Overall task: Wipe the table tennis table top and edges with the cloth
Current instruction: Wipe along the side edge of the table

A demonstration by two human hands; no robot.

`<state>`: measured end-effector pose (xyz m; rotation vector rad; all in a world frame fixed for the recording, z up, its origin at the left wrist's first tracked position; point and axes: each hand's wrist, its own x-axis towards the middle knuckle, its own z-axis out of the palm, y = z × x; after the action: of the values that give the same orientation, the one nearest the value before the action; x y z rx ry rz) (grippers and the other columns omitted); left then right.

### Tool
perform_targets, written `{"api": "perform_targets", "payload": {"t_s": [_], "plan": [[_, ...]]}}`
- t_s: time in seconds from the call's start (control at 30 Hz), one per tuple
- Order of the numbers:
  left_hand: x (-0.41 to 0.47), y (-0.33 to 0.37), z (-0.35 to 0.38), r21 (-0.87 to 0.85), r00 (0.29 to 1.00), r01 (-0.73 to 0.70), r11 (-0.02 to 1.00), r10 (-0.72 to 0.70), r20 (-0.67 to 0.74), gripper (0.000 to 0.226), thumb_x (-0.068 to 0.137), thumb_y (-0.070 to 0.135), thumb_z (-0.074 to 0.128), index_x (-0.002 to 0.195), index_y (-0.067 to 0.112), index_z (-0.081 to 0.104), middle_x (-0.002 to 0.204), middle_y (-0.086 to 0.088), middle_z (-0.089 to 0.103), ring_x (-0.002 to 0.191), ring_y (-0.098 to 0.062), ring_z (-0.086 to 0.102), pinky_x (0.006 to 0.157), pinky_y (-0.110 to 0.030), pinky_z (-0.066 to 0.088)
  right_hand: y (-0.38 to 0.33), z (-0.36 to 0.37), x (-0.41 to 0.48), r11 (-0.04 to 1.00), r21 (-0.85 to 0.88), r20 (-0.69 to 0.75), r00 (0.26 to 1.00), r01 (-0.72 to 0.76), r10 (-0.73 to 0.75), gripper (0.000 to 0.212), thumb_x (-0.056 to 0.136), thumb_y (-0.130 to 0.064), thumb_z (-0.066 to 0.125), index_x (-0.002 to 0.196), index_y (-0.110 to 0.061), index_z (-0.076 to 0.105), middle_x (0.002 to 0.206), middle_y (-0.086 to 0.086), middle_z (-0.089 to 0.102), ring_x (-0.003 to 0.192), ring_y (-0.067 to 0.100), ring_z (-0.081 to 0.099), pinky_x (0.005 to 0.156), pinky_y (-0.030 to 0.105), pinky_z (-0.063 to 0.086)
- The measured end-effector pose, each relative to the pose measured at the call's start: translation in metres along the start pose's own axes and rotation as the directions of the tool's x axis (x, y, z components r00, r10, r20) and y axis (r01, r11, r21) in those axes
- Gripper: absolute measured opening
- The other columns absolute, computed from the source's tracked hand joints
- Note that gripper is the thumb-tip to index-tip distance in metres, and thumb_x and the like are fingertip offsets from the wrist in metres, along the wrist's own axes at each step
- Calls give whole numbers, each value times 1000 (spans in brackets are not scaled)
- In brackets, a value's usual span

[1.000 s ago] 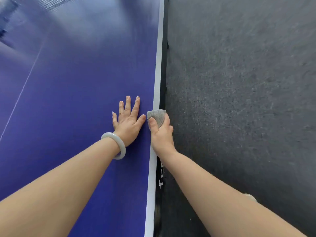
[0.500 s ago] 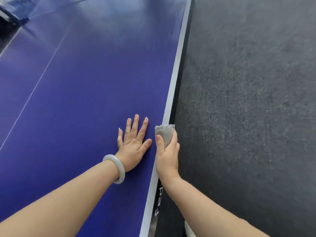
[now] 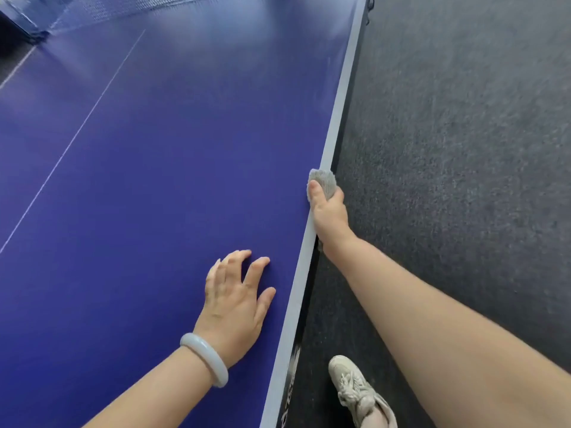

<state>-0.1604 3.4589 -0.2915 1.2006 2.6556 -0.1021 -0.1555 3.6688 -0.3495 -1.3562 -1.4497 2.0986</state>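
Note:
The blue table tennis table [image 3: 154,168] fills the left of the view, its white side edge [image 3: 336,112] running diagonally to the upper right. My right hand [image 3: 329,217] grips a small grey cloth [image 3: 324,180] wrapped over that edge, thumb on top and fingers hidden down the side. My left hand [image 3: 234,304], with a pale bangle on its wrist, rests on the blue top close to the edge, nearer me than the cloth. Its fingers are slightly bent, fingertips touching the surface.
The net [image 3: 102,7] crosses the far end of the table. Dark grey carpet [image 3: 463,149] covers the floor to the right. My foot in a beige shoe [image 3: 355,390] stands beside the table's edge. A thin white centre line [image 3: 71,140] runs along the top.
My right hand has slid the cloth forward along the table's edge, away from my left hand. My left hand's fingers have lifted from flat to slightly bent. The view has tilted, showing the net and my shoe.

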Motion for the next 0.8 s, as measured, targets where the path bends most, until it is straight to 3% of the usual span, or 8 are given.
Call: {"api": "perform_targets", "payload": {"t_s": [0.07,0.2,0.33,0.47,0.57,0.8], "plan": [[31,8,-13,24,998,-37,999,38,-41,50,100,39,43,146,19,39,154,-7,26,146,-28,20,122,-47,12,3,-1,-1,1000,8,10,1000,7,-7,69,97,-54,49,152,-21,27,145,11,42,128,27,49,109,43,41],[117,16,-30,61,998,-58,996,59,-13,57,105,40,25,157,21,9,164,-1,-6,151,-18,-9,122,-40,-1,3,-1,3,999,14,6,999,40,-40,66,97,-53,50,151,-22,29,142,8,45,127,23,48,107,38,40],[189,29,-44,15,998,-68,998,67,21,56,107,34,22,157,26,1,164,2,-12,151,-19,-12,122,-43,-1,7,0,4,999,-5,-22,999,48,-48,66,97,-52,50,152,-23,28,143,8,42,127,21,44,100,28,34],[241,33,-49,13,992,-108,994,107,74,57,107,36,21,155,34,-8,163,7,-19,150,-17,-18,120,-44,-9,9,-1,9,999,-28,16,999,39,-39,68,98,-51,49,154,-26,22,140,4,38,109,8,36,94,24,28],[261,33,-49,-51,985,-76,996,83,152,58,106,39,23,154,38,-9,162,10,-21,149,-16,-21,120,-44,-11,10,-3,10,997,-58,50,998,45,-42,71,97,-52,49,155,-28,17,139,1,33,106,3,32,94,21,27],[266,30,-38,-116,983,-69,991,87,163,63,105,39,27,142,46,-23,150,21,-35,138,-5,-38,113,-37,-25,-76,-14,126,999,35,25,1000,17,-18,73,97,-50,52,156,-20,20,148,12,34,133,27,42,112,35,34]]}}
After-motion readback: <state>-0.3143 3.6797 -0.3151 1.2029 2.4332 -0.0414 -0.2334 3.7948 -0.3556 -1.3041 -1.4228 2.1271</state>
